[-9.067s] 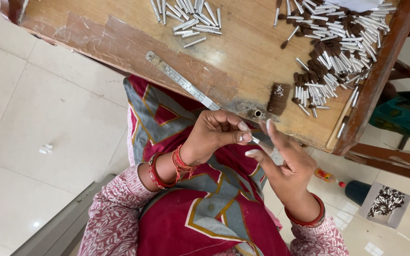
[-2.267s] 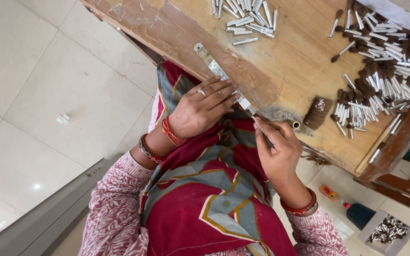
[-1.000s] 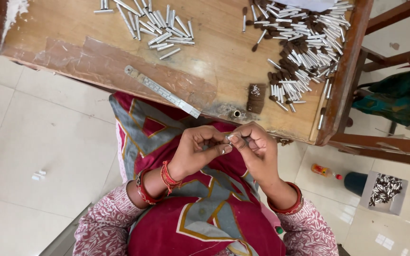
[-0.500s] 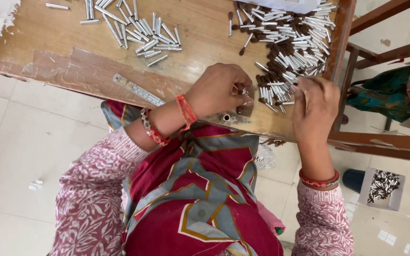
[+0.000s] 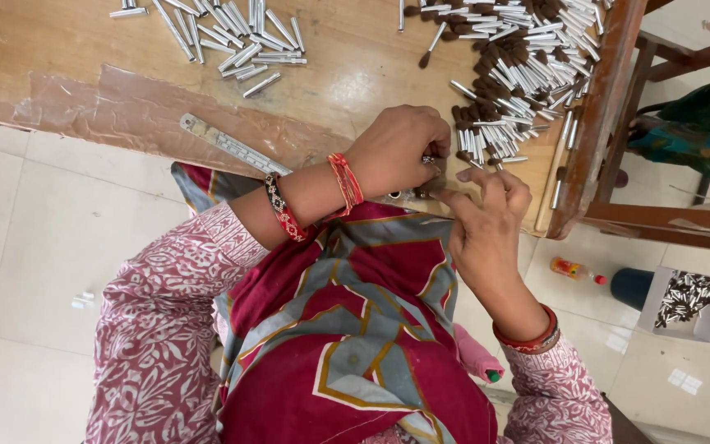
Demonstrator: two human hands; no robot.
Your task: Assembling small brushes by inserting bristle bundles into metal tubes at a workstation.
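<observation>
Working zone: near edge of wooden table (image 5: pixel 355 74).
Left hand (image 5: pixel 400 152): fingers curled, pinching a small metal piece (image 5: pixel 429 160).
Right hand (image 5: pixel 486 222): fingers narrow, touching the same piece.
Pile of metal tubes (image 5: pixel 519 74): just beyond the hands.

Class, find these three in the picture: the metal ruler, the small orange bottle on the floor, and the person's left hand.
metal ruler (image 5: pixel 232 148), head view, middle of the strip.
small orange bottle (image 5: pixel 573 270), head view, its body.
left hand (image 5: pixel 400 152), head view, back of the hand.
</observation>
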